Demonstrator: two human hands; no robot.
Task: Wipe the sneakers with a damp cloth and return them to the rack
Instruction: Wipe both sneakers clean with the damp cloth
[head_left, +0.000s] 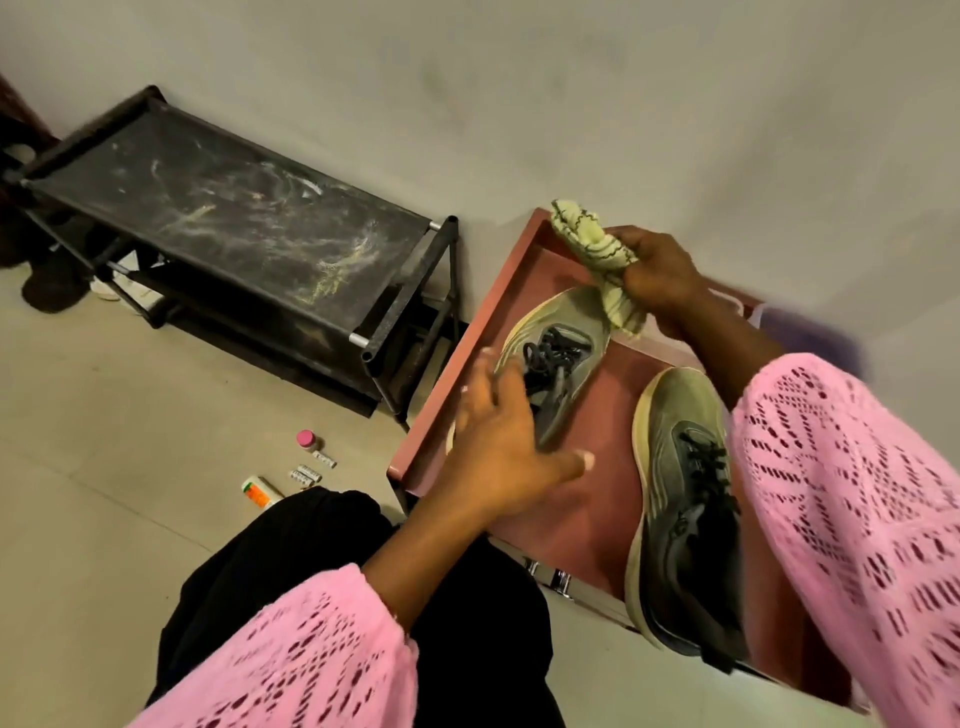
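A black shoe rack stands far left against the wall, its dusty top shelf bare, presumably awaiting the shoes. To its right a reddish low table raises both sneakers to working height: the left sneaker farther off, the right sneaker nearer. The right hand grips a bunched cloth over the far sneaker's toe. The left hand, fingers spread and holding nothing, reaches toward that shoe, likely to steady it.

Bare tray floor lies open between the two sneakers; rack stands left.
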